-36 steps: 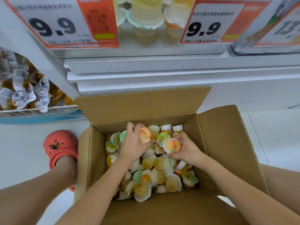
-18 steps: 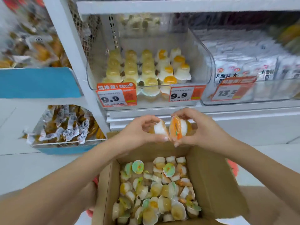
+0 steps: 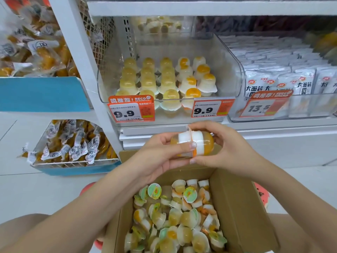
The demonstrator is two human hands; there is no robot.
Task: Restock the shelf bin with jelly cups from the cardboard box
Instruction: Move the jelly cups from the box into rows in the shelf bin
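Both hands grip jelly cups pressed lid to lid: the left hand holds one jelly cup, the right hand the other jelly cup. Their shared long axis runs side to side. The shelf bin lies straight ahead and above, roughly equally near both hands. The cardboard box sits below, its near edge cut off. The bin's back rows are blurred.
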